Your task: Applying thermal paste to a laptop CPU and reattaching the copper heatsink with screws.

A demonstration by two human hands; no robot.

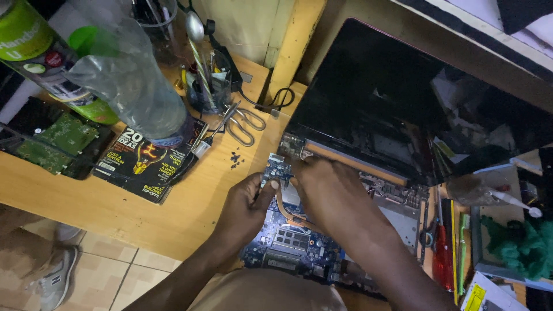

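Both hands work over the opened dark laptop base (322,242), its blue circuit board (291,239) exposed on the pale wooden bench (103,201). The left hand (247,210) lies curled on the board's left part, thumb and forefinger pinched narrowly on a small blue corner piece of the board (275,169) just above the knuckles. The right hand (331,193) lies palm down over the board's upper middle; its fingertips are hidden under the hand near the hinge edge, so I cannot tell whether they grip anything. A curved copper heat pipe (286,208) shows in the gap between the two hands. Directly beyond the fingers the black glossy laptop screen (415,98) stands tilted back, close over the hinge. Left of the left fingers, a few small dark screws (235,158) lie loose on the bench; further up-left are steel scissors (245,124), then a dark magazine (147,164) with a crumpled clear plastic bottle (129,80) standing on it, and a green circuit board (55,141) beyond. Right of the right hand, well apart, lie a red-handled screwdriver (442,253) and a green crumpled cloth (521,247).
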